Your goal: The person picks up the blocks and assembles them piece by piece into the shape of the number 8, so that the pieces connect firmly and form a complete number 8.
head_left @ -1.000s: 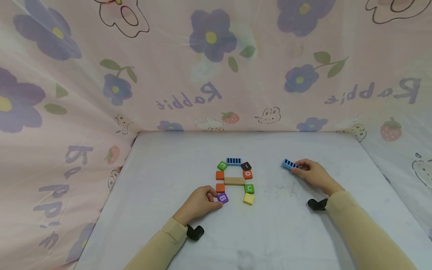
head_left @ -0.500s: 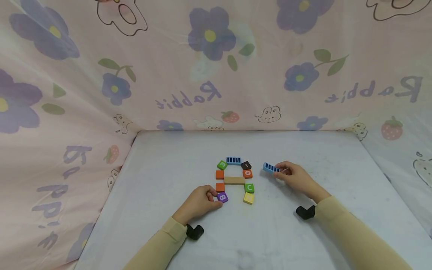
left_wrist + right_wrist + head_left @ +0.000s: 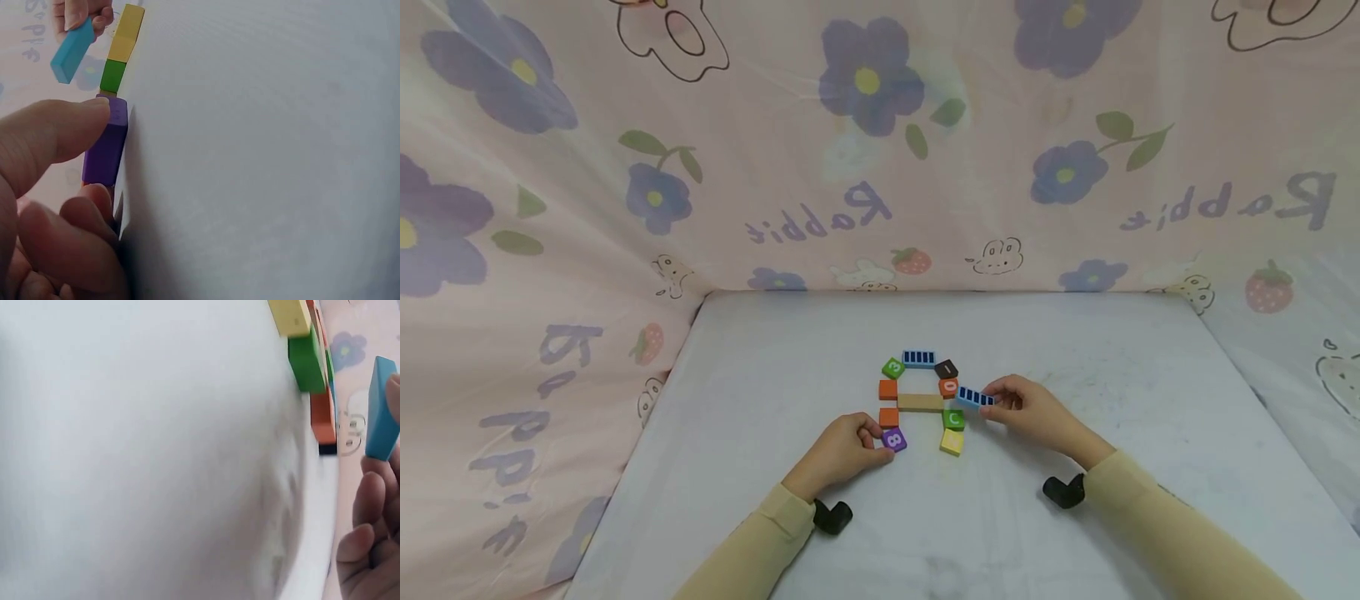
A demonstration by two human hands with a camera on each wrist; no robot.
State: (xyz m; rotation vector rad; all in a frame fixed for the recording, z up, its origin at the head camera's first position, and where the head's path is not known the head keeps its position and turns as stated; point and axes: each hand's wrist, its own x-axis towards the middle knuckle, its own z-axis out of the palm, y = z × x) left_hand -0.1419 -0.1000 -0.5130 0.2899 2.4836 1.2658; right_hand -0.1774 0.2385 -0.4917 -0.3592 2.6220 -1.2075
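Note:
My left hand (image 3: pixel 841 450) pinches a purple number-8 block (image 3: pixel 893 440) that lies on the table; the left wrist view has the thumb on one end and fingers at the other. In my right hand (image 3: pixel 1037 415), between thumb and fingers, is a light-blue block (image 3: pixel 975 397) with dark bars, held above the table by the orange 0 block (image 3: pixel 949 387) and green C block (image 3: pixel 953 419). A plain wooden bar (image 3: pixel 921 403) lies between two columns of small blocks. A second barred blue block (image 3: pixel 919 359) tops the arrangement.
The columns include a green 3 block (image 3: pixel 892 367), a dark block (image 3: pixel 946 368), two orange blocks (image 3: pixel 888 418) and a yellow block (image 3: pixel 952 442). The white tabletop (image 3: pixel 760 358) meets a printed curtain (image 3: pixel 970 167) at the back and sides.
My right hand has carried the barred blue block leftward and toward me, from well right of the arrangement to its right side. The left hand stays on the purple block.

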